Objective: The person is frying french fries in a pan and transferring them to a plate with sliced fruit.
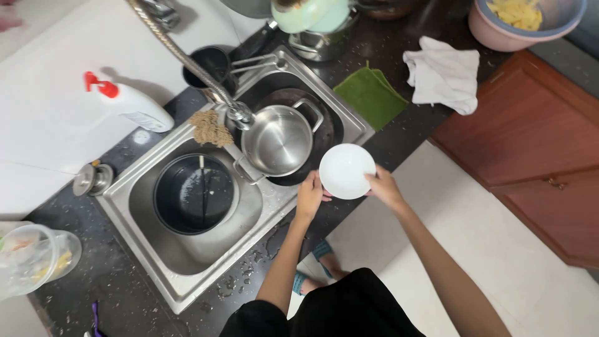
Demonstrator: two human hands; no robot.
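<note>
Both my hands hold a round white bowl (346,170) over the front edge of the steel double sink (187,274). My left hand (310,195) grips its left rim and my right hand (383,186) grips its right rim. Just left of the bowl, a shiny steel pot with two handles (277,140) rests on a dark pan (324,134) in the right basin. A black pot (194,193) with water and a utensil in it fills the left basin. The flexible faucet (239,115) hangs over the divider.
A scrubbing pad (209,128) lies on the sink rim beside a white spray bottle with a red trigger (131,104). A green cloth (370,95) and a white cloth (444,75) lie on the dark counter. A pink basin (493,34) stands at the back right; wooden cabinets (536,143) are to the right.
</note>
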